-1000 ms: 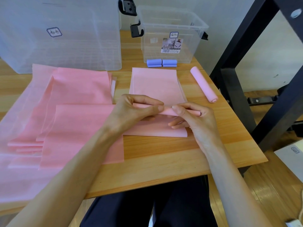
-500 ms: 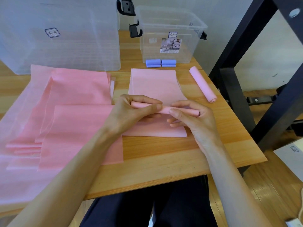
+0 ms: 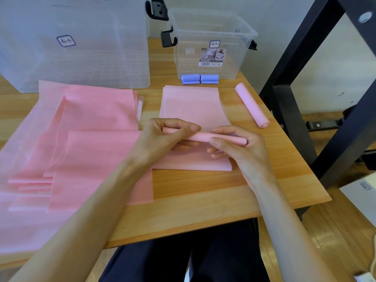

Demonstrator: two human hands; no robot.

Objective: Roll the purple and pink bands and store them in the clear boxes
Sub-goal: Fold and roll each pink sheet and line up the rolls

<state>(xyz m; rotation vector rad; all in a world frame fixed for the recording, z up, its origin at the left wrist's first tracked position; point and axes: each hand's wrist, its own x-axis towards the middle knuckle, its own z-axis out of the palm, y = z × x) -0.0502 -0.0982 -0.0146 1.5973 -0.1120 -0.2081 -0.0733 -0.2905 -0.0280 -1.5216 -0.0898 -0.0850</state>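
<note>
Pink sheets dominate the left: a loose stack of flat pink bands [image 3: 85,143] lies spread over the wooden surface [image 3: 203,188], overlapping one another and running off the near left edge. Behind the stack stands a large clear box [image 3: 81,47], its wall marked with a small stamp; what it holds, if anything, is hard to make out through the hazy plastic. Toward the middle, the left hand [image 3: 162,139] has its fingers curled over one end of a half-rolled pink band [image 3: 205,137], thumb underneath. The right hand [image 3: 242,147] grips the other end of the same roll, index finger laid over the top and thumb pressed against the near side. The roll is held just above the band's unrolled part [image 3: 193,106], which lies flat on the surface and stretches away toward the back. Beyond its far edge, two small purple rolled bands [image 3: 199,79] sit side by side, touching the front wall of a smaller clear box [image 3: 211,39] with a printed label and black latches. To the right of the flat band, a finished pink roll [image 3: 251,107] lies at an angle near the surface's right edge. A black metal frame [image 3: 305,78] stands beside that edge.
</note>
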